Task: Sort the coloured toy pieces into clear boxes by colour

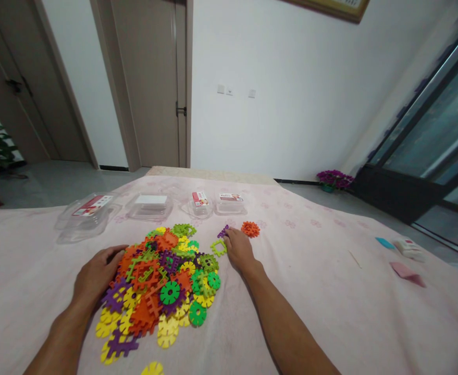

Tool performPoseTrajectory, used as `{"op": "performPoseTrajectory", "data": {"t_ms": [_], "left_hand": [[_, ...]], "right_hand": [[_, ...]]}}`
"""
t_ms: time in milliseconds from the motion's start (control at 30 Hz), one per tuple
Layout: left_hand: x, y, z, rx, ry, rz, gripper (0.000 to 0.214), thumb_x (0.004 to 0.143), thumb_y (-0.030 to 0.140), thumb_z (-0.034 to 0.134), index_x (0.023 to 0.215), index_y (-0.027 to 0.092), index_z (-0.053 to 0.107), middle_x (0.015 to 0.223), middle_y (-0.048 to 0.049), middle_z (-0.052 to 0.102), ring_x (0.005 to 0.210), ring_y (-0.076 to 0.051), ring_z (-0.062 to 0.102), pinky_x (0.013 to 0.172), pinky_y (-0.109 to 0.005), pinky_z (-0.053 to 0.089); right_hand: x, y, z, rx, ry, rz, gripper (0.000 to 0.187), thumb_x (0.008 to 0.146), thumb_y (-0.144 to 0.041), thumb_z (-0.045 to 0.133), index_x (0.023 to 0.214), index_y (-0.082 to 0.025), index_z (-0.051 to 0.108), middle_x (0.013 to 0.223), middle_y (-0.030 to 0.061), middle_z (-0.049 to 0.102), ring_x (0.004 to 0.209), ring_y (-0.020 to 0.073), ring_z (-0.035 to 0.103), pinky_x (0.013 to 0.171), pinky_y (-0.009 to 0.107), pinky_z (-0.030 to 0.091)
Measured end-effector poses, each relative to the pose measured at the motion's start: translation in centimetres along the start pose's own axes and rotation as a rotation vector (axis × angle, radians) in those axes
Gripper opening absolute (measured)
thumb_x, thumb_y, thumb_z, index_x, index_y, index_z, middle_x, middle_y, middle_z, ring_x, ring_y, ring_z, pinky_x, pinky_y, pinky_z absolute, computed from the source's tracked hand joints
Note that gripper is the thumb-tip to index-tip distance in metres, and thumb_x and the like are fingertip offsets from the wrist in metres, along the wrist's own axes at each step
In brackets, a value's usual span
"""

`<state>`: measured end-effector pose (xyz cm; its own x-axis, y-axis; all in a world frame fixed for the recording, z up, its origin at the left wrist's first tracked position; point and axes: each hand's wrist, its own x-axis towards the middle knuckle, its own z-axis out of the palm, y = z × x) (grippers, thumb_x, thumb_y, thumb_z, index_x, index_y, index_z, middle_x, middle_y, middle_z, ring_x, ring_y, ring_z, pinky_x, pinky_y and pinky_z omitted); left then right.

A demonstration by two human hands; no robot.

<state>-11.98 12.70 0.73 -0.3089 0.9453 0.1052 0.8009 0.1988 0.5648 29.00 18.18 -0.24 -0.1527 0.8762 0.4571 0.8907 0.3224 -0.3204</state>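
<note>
A heap of plastic interlocking pieces [146, 276] in orange, yellow, green and purple lies in front of me. Against its left side rests my left hand [96, 273], fingers loosely apart and partly hidden by the pieces; I see nothing held in it. Beyond the heap's right edge, my right hand [239, 250] has its fingertips closed on a small purple interlocking piece [223, 231], low over the cloth. Close to these fingers lies a lime-green square frame piece [218, 248]. Just past the right hand sits a small group of orange pieces [250, 229].
Several clear plastic boxes, including a lidded one [231, 204] and a large left one [84, 219], line the back of the pink tablecloth [310, 281]. At right lie a white packet [409, 249], a blue piece [385, 242], a pink cloth [407, 274] and a thin stick [355, 259].
</note>
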Motion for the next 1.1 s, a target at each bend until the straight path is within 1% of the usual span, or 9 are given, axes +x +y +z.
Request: {"op": "performPoseTrajectory", "data": {"t_ms": [233, 400, 500, 633, 733, 800, 900, 1000, 1100], "left_hand": [[-0.1, 0.2, 0.0, -0.028, 0.015, 0.019, 0.046, 0.092, 0.052, 0.043, 0.116, 0.027, 0.073, 0.124, -0.0069, 0.07, 0.109, -0.028, 0.064, 0.086, -0.036, 0.049], [-0.3, 0.4, -0.1, -0.038, 0.024, -0.001, 0.045, 0.091, 0.052, 0.045, 0.115, 0.027, 0.073, 0.124, -0.0064, 0.07, 0.107, -0.028, 0.065, 0.085, -0.036, 0.049], [-0.3, 0.4, -0.1, -0.039, 0.017, -0.011, 0.044, 0.091, 0.052, 0.044, 0.116, 0.028, 0.073, 0.124, -0.0045, 0.07, 0.107, -0.027, 0.065, 0.083, -0.035, 0.049], [-0.2, 0.3, 0.0, -0.018, 0.009, -0.014, 0.046, 0.092, 0.052, 0.043, 0.118, 0.029, 0.072, 0.126, -0.0042, 0.07, 0.108, -0.027, 0.065, 0.082, -0.035, 0.048], [-0.2, 0.2, 0.0, -0.014, 0.003, -0.019, 0.047, 0.093, 0.053, 0.042, 0.119, 0.028, 0.071, 0.128, -0.0054, 0.069, 0.11, -0.028, 0.064, 0.085, -0.036, 0.047], [-0.2, 0.2, 0.0, -0.021, 0.003, -0.016, 0.047, 0.093, 0.053, 0.042, 0.119, 0.027, 0.071, 0.128, -0.0055, 0.069, 0.112, -0.028, 0.063, 0.086, -0.036, 0.047], [-0.3, 0.4, -0.2, -0.027, 0.003, -0.019, 0.047, 0.093, 0.053, 0.042, 0.118, 0.027, 0.072, 0.128, -0.0051, 0.069, 0.112, -0.028, 0.064, 0.086, -0.036, 0.047], [-0.5, 0.8, -0.3, -0.021, 0.001, -0.025, 0.046, 0.092, 0.051, 0.042, 0.118, 0.028, 0.072, 0.129, -0.0043, 0.068, 0.112, -0.028, 0.063, 0.087, -0.036, 0.047], [-0.6, 0.9, -0.4, -0.02, 0.005, -0.021, 0.045, 0.092, 0.051, 0.043, 0.117, 0.028, 0.072, 0.128, -0.004, 0.069, 0.112, -0.028, 0.063, 0.088, -0.036, 0.047]], "right_hand": [[-0.7, -2.4, -0.3, 0.239, -0.086, -0.127, 0.029, 0.098, -0.026, 0.049, 0.117, -0.021, 0.07, 0.116, 0.0079, 0.072, 0.109, 0.0214, 0.063, 0.099, 0.037, 0.046], [-1.2, -5.9, -1.8, 0.454, 0.004, -0.309, 0.016, 0.092, -0.029, 0.06, 0.088, -0.024, 0.075, 0.093, 0.0045, 0.074, 0.095, 0.0196, 0.064, 0.093, 0.035, 0.047], [-1.7, -7.9, -2.5, 0.527, -0.069, -0.378, 0.017, 0.089, -0.034, 0.065, 0.079, -0.023, 0.074, 0.079, 0.0032, 0.07, 0.08, 0.018, 0.063, 0.079, 0.031, 0.048], [-2.3, -9.3, -2.9, 0.444, -0.244, -0.473, 0.022, 0.084, -0.046, 0.072, 0.093, -0.026, 0.078, 0.08, 0.0013, 0.067, 0.079, 0.0168, 0.062, 0.072, 0.027, 0.046], [-2.3, -9.7, -2.9, 0.308, -0.305, -0.503, 0.042, 0.076, -0.052, 0.078, 0.11, -0.027, 0.075, 0.088, 0.0017, 0.066, 0.084, 0.0183, 0.061, 0.074, 0.027, 0.045], [-2.2, -9.8, -2.9, 0.269, -0.342, -0.506, 0.045, 0.075, -0.052, 0.079, 0.113, -0.028, 0.074, 0.09, 0.0015, 0.065, 0.087, 0.0188, 0.06, 0.075, 0.027, 0.044], [-2.1, -9.9, -2.7, 0.325, -0.378, -0.446, 0.03, 0.076, -0.043, 0.081, 0.102, -0.029, 0.076, 0.09, -0.0004, 0.064, 0.087, 0.017, 0.06, 0.075, 0.025, 0.044], [-2.0, -9.9, -2.5, 0.472, -0.364, -0.316, 0.013, 0.073, -0.027, 0.082, 0.085, -0.026, 0.076, 0.086, -0.0026, 0.063, 0.083, 0.0142, 0.059, 0.073, 0.024, 0.043], [-1.9, -9.7, -2.3, 0.674, -0.354, -0.19, 0.012, 0.068, -0.018, 0.081, 0.076, -0.021, 0.072, 0.078, -0.0038, 0.062, 0.073, 0.0114, 0.056, 0.065, 0.022, 0.041]]}}
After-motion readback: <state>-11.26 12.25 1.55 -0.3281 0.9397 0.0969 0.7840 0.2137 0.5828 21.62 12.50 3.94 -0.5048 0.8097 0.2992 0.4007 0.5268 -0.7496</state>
